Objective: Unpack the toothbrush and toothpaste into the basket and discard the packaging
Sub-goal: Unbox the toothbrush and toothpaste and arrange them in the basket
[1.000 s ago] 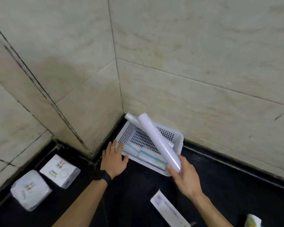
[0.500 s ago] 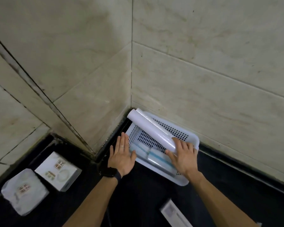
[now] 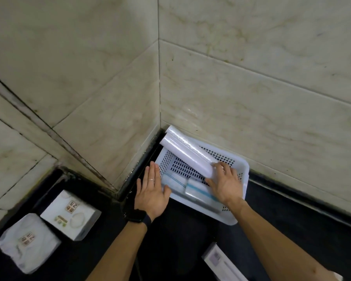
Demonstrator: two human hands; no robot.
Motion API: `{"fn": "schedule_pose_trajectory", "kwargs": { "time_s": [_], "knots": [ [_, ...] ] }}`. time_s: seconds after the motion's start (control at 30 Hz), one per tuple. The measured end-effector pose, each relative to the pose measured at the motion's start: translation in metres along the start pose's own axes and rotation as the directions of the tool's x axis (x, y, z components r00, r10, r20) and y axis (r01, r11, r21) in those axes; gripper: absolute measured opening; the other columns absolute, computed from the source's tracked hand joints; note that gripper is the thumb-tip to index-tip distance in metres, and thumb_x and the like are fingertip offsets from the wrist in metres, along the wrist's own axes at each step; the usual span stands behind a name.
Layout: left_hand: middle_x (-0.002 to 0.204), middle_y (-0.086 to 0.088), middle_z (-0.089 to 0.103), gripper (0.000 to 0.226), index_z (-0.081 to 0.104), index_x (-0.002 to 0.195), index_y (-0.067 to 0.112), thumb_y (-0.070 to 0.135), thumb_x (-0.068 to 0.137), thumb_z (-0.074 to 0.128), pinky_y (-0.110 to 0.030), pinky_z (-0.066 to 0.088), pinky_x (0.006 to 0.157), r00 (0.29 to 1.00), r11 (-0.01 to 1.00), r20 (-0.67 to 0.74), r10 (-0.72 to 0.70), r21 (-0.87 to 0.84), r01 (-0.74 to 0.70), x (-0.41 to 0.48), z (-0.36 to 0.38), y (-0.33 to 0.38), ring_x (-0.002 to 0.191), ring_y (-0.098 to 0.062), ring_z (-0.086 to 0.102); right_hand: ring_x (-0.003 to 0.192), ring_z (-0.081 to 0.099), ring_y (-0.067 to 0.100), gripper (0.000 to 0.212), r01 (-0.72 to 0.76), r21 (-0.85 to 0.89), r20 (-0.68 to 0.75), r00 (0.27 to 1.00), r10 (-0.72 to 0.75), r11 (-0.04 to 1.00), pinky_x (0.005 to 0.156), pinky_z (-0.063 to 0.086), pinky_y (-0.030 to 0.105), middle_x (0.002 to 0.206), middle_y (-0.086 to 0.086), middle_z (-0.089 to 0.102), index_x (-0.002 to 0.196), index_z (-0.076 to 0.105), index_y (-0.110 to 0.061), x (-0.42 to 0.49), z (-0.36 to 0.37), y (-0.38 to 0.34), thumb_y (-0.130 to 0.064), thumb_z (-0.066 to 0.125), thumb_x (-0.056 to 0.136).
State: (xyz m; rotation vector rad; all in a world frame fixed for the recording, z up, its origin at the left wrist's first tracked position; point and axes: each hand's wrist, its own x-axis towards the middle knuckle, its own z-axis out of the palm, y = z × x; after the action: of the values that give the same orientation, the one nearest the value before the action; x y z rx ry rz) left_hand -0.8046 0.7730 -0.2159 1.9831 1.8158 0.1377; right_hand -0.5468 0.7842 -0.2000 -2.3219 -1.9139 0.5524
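Right hand [image 3: 226,185] round roll [image 3: 186,153], perhaps plastic, in basket [image 3: 201,211]

- On the left hand [image 3: 151,194] I saw a thin, pale ring [image 3: 151,180] round one finger.
- A black watch [image 3: 137,217] circled the left wrist, its body a dark rounded block on a dark band.
- The left forearm [image 3: 118,254] ran bare down to the lower edge of my feed.
- The right hand [image 3: 226,184] and right forearm [image 3: 272,240] were bare as well.
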Motion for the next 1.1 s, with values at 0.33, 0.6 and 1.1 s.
{"fn": "schedule_pose_trajectory", "kwargs": {
  "time_s": [0.33, 0.6, 1.1],
  "knots": [
    [0.164, -0.007, 0.001, 0.076, 0.011, 0.156, 0.019, 0.056, 0.091, 0.015, -0.05, 0.001, 0.118, 0.978, 0.959, -0.047, 0.202, 0.211, -0.188, 0.012, -0.017, 0.002, 0.151, -0.026, 0.004, 0.129, 0.047, 0.027, 0.055, 0.011, -0.001, -0.053, 0.999, -0.011, 1.0, 0.109, 0.041, 0.043, 0.143, 0.003, 0.051, 0.14, 0.048, -0.025, -0.017, -0.017, 0.002, -0.045, 0.062, 0.092],
    [0.135, 0.002, 0.055, 0.044, 0.054, 0.131, 0.029, 0.021, 0.087, 0.053, -0.052, 0.0, 0.12, 0.904, 0.824, 0.32, 0.284, 0.4, -0.401, 0.065, -0.025, 0.049, 0.137, -0.018, 0.033, 0.122, 0.054, 0.023, 0.038, 0.044, -0.187, 0.129, 0.991, -0.02, 0.981, 0.111, 0.032, 0.037, 0.13, -0.003, 0.063, 0.129, 0.06, -0.026, -0.049, -0.005, 0.01, -0.04, 0.051, 0.094],
    [0.128, -0.003, 0.058, 0.047, 0.052, 0.128, 0.024, 0.018, 0.082, 0.056, -0.056, 0.004, 0.116, 0.893, 0.65, 0.391, 0.222, 0.623, -0.435, 0.078, -0.011, 0.061, 0.13, -0.025, 0.04, 0.117, 0.054, 0.024, 0.035, 0.028, -0.396, 0.17, 0.985, 0.043, 0.918, 0.103, 0.029, 0.038, 0.127, 0.002, 0.061, 0.122, 0.064, -0.023, -0.035, 0.009, 0.003, -0.036, 0.051, 0.092]
  ]
}}
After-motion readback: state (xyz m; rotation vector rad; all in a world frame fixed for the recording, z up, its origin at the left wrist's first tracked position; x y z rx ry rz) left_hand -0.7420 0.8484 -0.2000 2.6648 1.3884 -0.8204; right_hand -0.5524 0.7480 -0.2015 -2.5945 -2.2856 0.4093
